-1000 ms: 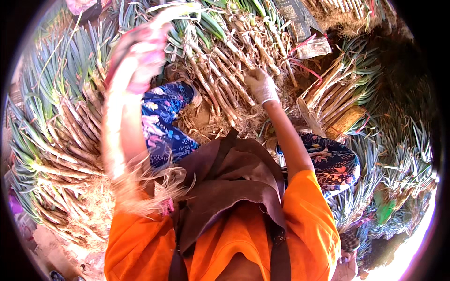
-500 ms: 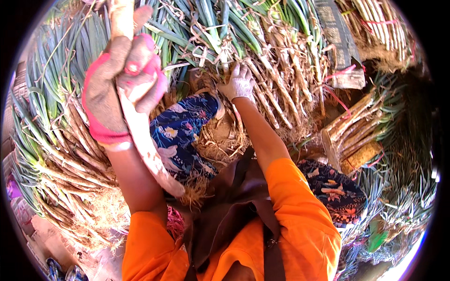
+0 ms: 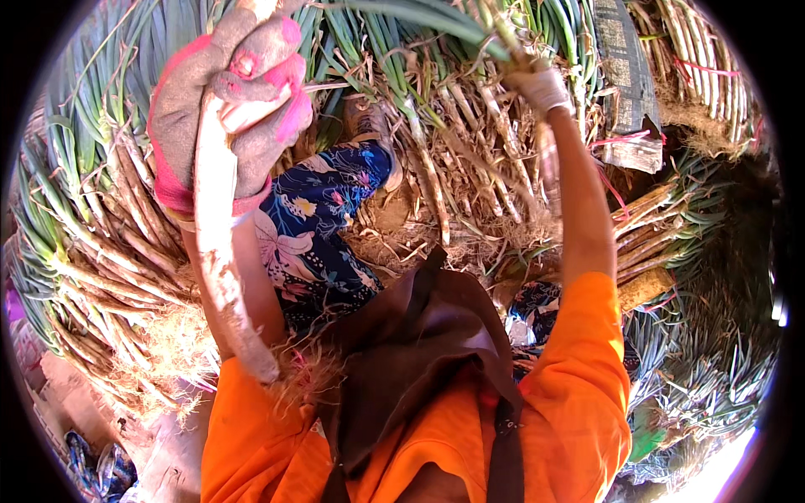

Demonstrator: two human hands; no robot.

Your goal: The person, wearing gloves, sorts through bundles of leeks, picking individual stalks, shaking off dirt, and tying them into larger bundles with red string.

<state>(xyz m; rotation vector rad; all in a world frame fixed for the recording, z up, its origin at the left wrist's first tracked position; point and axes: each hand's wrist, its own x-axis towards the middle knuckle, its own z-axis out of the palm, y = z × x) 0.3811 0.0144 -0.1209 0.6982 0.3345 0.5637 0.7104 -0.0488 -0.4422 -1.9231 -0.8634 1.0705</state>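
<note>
Heaps of leeks (image 3: pixel 470 142) surround me on every side, green tops fanning to the dark rim of the view and pale, muddy stalks pointing inward; the fisheye bends them so much that I cannot tell where one bundle ends and the next begins. Some bundles (image 3: pixel 696 75) at the upper right are tied with pink string, and part of them is cut off by the edge. My orange shirt (image 3: pixel 579 377) and brown apron (image 3: pixel 419 352) fill the lower middle and hide my lap; only a patch of blue flowered trousers (image 3: pixel 319 218) shows between my arms.

My left hand (image 3: pixel 226 109), in a grey and pink glove, is raised close to the camera, forearm upright, grip clenched round a peeled white leek (image 3: pixel 220 251). This leek hangs down from my fist beside my forearm, its hairy root end (image 3: pixel 293 373) near my shoulder; its top runs out of sight above my fingers.

My right hand (image 3: pixel 541 84), in a whitish glove, is stretched up and away on a straight arm over the pile. Its grip closes on a second leek (image 3: pixel 419 17), whose green leaves sweep left along the top edge. The fingers themselves are small and hard to make out.
</note>
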